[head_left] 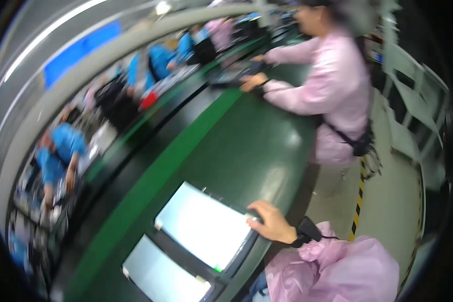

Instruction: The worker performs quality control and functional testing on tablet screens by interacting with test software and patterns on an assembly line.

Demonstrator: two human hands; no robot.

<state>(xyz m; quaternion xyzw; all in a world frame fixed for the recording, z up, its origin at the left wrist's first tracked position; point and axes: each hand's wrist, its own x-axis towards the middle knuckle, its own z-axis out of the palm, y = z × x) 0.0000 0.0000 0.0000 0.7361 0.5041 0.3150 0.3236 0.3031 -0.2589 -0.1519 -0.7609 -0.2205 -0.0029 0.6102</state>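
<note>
My right hand [269, 221] comes in from the lower right in a pink sleeve with a black wrist strap. Its fingers curl over the near corner of a flat white panel [205, 224] that lies in a dark frame on the green bench [246, 146]. A second white panel [161, 274] lies just beyond it, toward the lower left, in the same kind of dark frame. My left hand is out of the picture. The whole view is blurred.
A person in a pink coat [332, 90] stands at the bench further along, both hands on dark items. A bright green strip [156, 176] runs along the bench. Across it, people in blue [60, 151] work. Yellow-black floor tape [358, 201] lines the aisle at right.
</note>
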